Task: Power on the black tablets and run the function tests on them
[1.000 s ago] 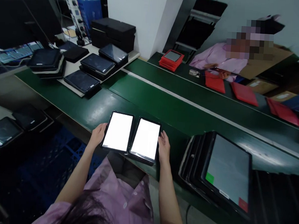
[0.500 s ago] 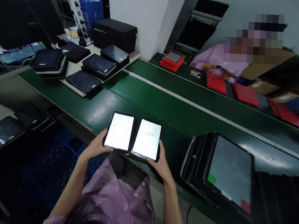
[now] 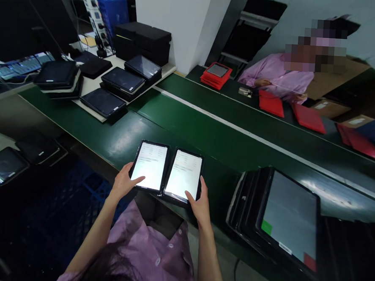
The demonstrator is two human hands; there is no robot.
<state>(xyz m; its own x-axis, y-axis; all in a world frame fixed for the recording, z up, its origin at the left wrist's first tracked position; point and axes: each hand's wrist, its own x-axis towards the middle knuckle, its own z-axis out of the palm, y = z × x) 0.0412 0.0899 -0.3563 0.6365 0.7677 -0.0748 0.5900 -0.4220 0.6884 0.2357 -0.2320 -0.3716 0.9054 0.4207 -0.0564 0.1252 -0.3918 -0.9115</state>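
Two lit tablets with white screens sit side by side at the near edge of the green bench. My left hand (image 3: 124,182) grips the left tablet (image 3: 150,163) at its lower left corner, the thumb lying over the screen. Around the lower right side of the right tablet (image 3: 184,172) is my right hand (image 3: 200,200), its thumb on the lower part of the screen. Lines of small text show on both screens, too small to read.
A stack of larger tablets (image 3: 289,214) leans at the right. More dark tablets (image 3: 103,101) lie on a pale board at the left. Across the green bench (image 3: 111,131), a person in pink sits behind red pouches (image 3: 308,117). A red stack (image 3: 216,75) stands farther back.
My left thumb has moved up and inward over the left screen, and my right thumb has shifted slightly upward. Both screens now show more grey text. The person across has moved their hands.
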